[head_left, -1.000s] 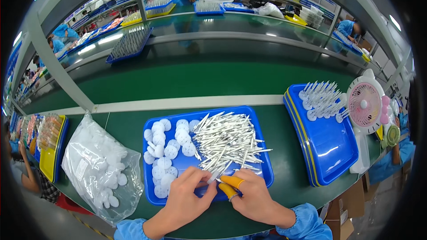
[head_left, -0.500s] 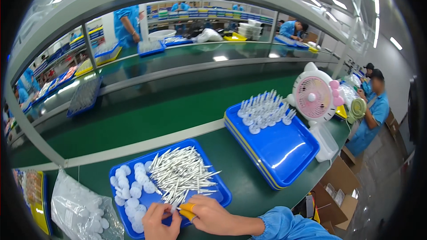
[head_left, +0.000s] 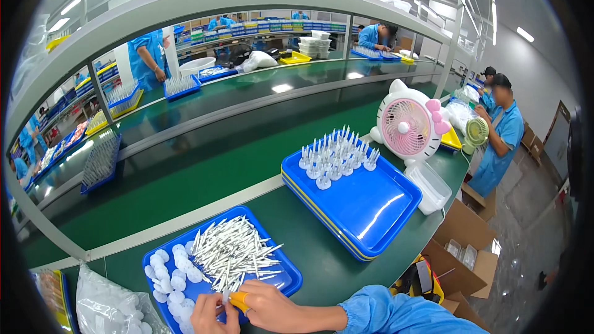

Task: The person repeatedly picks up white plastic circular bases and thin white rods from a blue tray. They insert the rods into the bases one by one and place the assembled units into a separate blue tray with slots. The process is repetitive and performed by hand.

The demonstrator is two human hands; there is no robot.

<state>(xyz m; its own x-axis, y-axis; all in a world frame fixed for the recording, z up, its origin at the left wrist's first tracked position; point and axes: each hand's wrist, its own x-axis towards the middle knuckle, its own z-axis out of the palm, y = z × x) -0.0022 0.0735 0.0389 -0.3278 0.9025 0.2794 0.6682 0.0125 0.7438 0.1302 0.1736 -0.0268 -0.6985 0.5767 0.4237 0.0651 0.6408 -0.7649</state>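
Over the near edge of a blue tray [head_left: 286, 267], my two hands meet with their fingertips together. My left hand [head_left: 213, 315] is closed in a pinch on a small translucent white plastic piece [head_left: 226, 295]. Yellow finger covers [head_left: 238, 300] sit on fingers of my right hand [head_left: 269, 306], which is closed against the same piece; whatever else its fingers hold is hidden. Just beyond lies a heap of slim white pointed sticks [head_left: 232, 250]. Along the tray's left side are several round translucent white plastic pieces [head_left: 176, 279], like those in the clear bag [head_left: 105, 303] beside it.
To the right, stacked blue and yellow trays [head_left: 377, 226] carry upright pointed sticks on round bases [head_left: 337, 158]. A pink-and-white fan [head_left: 408, 125] and clear plastic box [head_left: 428, 185] stand beyond. A green conveyor belt [head_left: 204, 179] runs behind. Cardboard boxes [head_left: 458, 266] and a co-worker [head_left: 498, 136] are at right.
The view has shifted, so the trays and fan sit farther left in the picture. My hands remain together at the tray's near edge, fingers still closed.
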